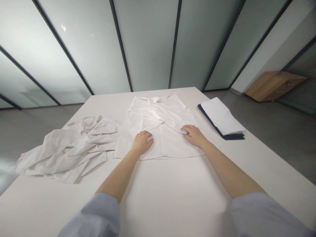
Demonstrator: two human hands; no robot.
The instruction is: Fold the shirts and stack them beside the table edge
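Note:
A white shirt [170, 144] lies spread on the table, its collar at the far end and its hem towards me. The sleeves are laid across the front, over each other. My left hand [142, 143] rests on the lower left part of the shirt, fingers slightly bent and thumb apart, with nothing visibly gripped. On the right side, my right hand [194, 135] has its fingers closed on the end of a sleeve, near the shirt's right edge. The thumb's hold on the cloth is partly hidden.
A crumpled white garment [74, 148] lies to the left, hanging over the table's edge. Folded white cloth [222, 115] sits on dark navy folded cloth [233, 136] at the right. Frosted glass panels [150, 42] stand behind the table [172, 194]. A wooden cabinet [274, 85] is at far right.

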